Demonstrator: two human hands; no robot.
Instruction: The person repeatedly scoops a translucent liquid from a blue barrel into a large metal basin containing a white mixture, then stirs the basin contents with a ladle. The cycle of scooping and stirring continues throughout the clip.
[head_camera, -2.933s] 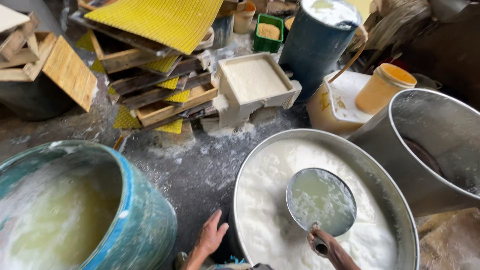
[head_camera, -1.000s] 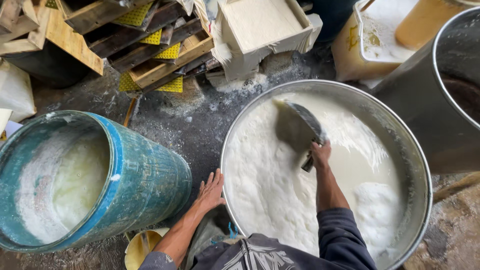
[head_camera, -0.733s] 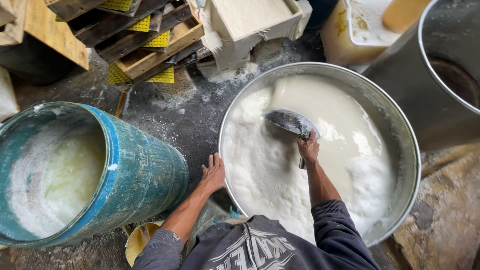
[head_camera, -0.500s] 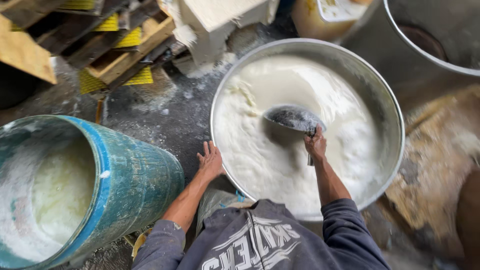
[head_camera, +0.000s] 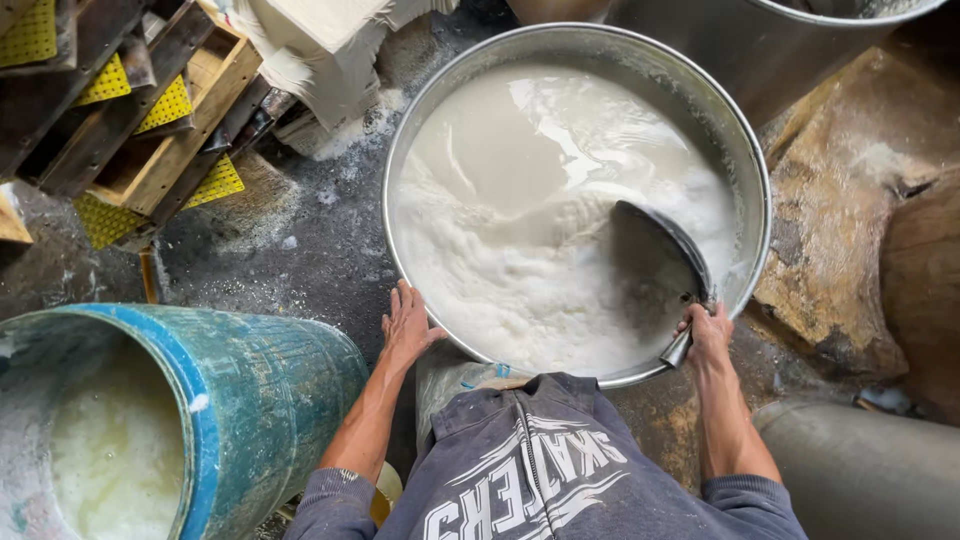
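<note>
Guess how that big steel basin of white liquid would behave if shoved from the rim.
The steel basin is filled nearly to its rim with white liquid, so it is probably very heavy and hard to slide. The liquid would likely slosh over. The left hand rests on the wet-looking rim, which may be slippery.

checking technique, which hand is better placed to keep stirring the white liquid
Right. The right hand already grips the ladle dipped in the white liquid; the left hand rests on the metal basin rim.

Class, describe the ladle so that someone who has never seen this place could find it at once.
Find the wide round metal basin full of frothy white liquid. At its right edge, the right hand grips a dark metal ladle. It is the only dark, scoop-shaped thing dipped in the white.
</note>
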